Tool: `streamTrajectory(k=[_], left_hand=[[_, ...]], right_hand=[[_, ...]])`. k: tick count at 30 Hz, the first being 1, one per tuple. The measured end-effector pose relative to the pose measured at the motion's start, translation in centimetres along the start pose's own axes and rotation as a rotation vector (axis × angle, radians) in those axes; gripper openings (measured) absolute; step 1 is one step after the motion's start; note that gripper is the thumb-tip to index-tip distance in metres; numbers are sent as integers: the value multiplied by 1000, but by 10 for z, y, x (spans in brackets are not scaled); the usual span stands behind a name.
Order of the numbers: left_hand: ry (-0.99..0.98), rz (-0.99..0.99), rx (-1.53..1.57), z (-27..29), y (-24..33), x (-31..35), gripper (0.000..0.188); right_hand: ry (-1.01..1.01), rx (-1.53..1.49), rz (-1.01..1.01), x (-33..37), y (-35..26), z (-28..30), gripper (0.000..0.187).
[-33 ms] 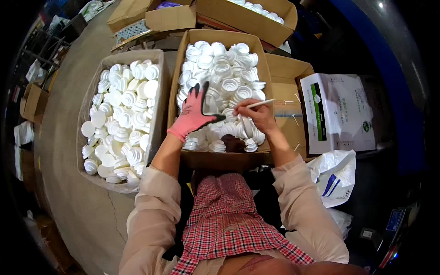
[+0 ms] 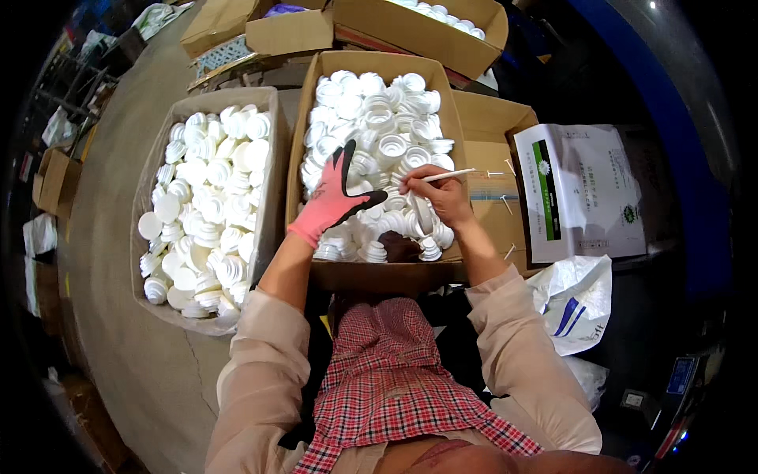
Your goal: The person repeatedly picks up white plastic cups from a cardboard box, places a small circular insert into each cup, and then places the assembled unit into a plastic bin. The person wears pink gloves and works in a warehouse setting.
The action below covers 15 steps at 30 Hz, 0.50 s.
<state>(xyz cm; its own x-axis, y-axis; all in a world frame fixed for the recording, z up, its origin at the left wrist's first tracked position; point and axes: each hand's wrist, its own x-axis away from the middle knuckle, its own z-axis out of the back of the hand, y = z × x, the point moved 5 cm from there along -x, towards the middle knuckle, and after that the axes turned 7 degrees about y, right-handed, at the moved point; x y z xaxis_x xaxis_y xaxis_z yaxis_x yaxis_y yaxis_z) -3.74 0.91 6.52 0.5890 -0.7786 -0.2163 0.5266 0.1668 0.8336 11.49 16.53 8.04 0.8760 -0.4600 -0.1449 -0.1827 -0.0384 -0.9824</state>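
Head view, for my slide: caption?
Gloved left hand and tool-holding right hand over a box of white caps.

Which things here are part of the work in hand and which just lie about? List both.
In use: left hand in a pink glove; right hand holding a thin white tool; middle box of white ribbed parts.

Lying about: left box; white printed bag; plastic bag.
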Motion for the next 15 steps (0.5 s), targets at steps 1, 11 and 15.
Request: streamTrajectory(k=[1,11,15], left_hand=[[-38,54,291,-16,-28,5,94],[-372,248,1003,-84,51,27,76],[-274,78,843,-54,54,39,82]], right_hand=[[9,-17,18,-1,-6,-9,12],[241,-433,65,22,-35,-6,18],[765,-288,23,100,-67,99,16]])
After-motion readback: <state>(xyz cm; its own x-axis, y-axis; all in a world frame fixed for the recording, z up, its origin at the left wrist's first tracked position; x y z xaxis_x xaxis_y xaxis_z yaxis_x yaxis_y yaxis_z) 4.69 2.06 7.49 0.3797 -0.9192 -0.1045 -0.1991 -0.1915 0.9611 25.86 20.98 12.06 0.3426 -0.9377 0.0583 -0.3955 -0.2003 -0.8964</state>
